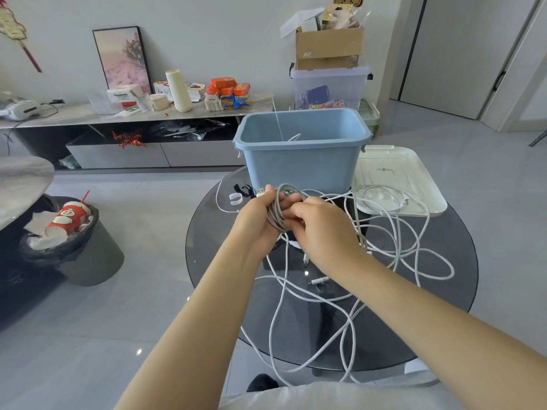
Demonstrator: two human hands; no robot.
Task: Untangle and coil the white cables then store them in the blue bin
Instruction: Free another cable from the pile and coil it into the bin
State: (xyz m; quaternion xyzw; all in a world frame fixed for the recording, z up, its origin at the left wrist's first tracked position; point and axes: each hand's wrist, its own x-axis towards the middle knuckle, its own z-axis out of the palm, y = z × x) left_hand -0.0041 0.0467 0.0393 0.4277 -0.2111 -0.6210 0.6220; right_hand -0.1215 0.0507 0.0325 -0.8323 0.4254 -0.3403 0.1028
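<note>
My left hand (260, 216) grips a small coil of white cable (276, 213), with a USB plug (260, 191) sticking out above the thumb. My right hand (321, 224) is curled round the same coil from the right side. Loose white cables (381, 255) trail from the coil and lie tangled over the round dark glass table (444, 321), some hanging off its near edge. The blue bin (302, 164) stands at the table's far side, right behind my hands, with a bit of white cable showing inside.
A white lid (414, 179) lies right of the bin with a cable loop on it. A small white clip (235, 199) and a black strap (242, 189) lie left of the bin. A grey trash can (88, 253) stands on the floor at left.
</note>
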